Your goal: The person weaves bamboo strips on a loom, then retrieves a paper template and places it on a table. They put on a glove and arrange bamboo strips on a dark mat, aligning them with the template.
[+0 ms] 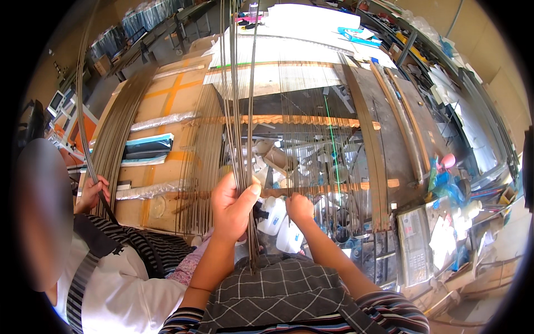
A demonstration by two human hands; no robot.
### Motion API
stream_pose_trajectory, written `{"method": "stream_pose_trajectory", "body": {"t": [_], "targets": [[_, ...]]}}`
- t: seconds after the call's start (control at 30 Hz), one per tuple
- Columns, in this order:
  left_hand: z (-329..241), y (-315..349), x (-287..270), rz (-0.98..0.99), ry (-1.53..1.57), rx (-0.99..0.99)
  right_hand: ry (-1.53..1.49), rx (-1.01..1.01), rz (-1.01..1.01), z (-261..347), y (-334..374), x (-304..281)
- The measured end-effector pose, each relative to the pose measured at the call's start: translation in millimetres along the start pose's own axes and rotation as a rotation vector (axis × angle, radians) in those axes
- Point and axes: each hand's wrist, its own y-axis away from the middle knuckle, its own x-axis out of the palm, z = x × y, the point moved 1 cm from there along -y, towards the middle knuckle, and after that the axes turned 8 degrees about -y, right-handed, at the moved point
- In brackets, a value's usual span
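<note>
My left hand [236, 203] is closed round a bundle of long, thin grey-brown strips [229, 94], thumb uppermost. The bundle rises past the top of the view, and its lower ends hang in front of my checked apron [278, 295]. To its right, my right hand [301, 209] is a fist at the near ends of some spaced-out strips [300, 161]; what its fingers grip is hidden. More strips lie side by side across two notched wooden bars [311, 120], in a dense group [203, 161] to the left and a flat band [367, 139] to the right.
A co-worker's hand [93, 193] at the left holds another upright bundle. Cardboard [161, 100] with orange tape covers the left side. White jugs [289, 236] and clutter sit below the strips. A keypad panel [414, 242] and crowded shelves [445, 83] stand to the right.
</note>
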Motion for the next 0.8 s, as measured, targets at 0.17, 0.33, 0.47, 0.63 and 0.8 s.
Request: {"method": "stream_pose_trajectory", "body": {"t": [0.17,0.33,0.47,0.63,0.8], "targets": [[-2,-2,1,0.009,-0.036,0.046,0.019,0.009,-0.008,3,1,-5],[-2,-1,1,0.003,-0.023,0.018,-0.088,0.016,-0.083,5,5,-13],[-3,-1,2,-0.006,-0.028,0.032,-0.25,0.004,-0.169,15,13,-28],[-5,-2,2,0.006,-0.034,0.043,-0.403,-0.03,-0.233,24,18,-42],[-3,-1,0,0.003,-0.032,0.04,-0.516,-0.074,-0.242,23,17,-51]]}}
